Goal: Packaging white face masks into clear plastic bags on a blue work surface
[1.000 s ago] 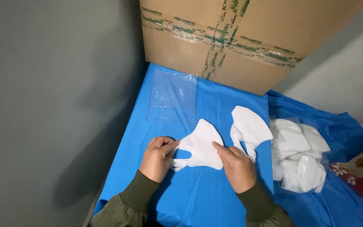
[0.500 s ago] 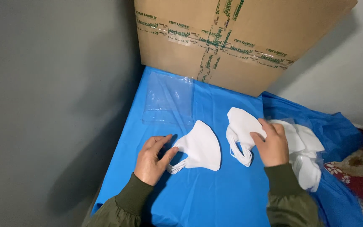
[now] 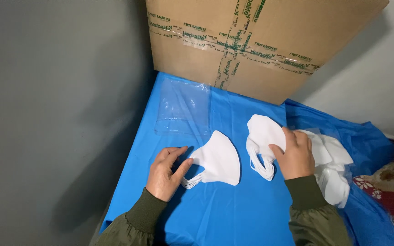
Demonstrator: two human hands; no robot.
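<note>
A small stack of folded white face masks (image 3: 219,158) lies on the blue sheet (image 3: 233,214). My left hand (image 3: 166,173) rests flat beside it, fingertips touching the ear loops at its left edge. A second stack of white masks (image 3: 261,136) lies to the right, and my right hand (image 3: 294,152) presses on its right side with fingers curled over the edge. Both sleeves are olive green.
A pile of loose white masks (image 3: 331,159) in clear wrapping lies at the right. Several flat clear plastic bags (image 3: 184,107) sit at the back of the sheet. A large taped cardboard box (image 3: 261,43) stands behind. A grey wall (image 3: 55,105) borders the left.
My right hand left the middle stack and moved right onto the second stack of masks. My left hand stayed at the middle stack's ear loops.
</note>
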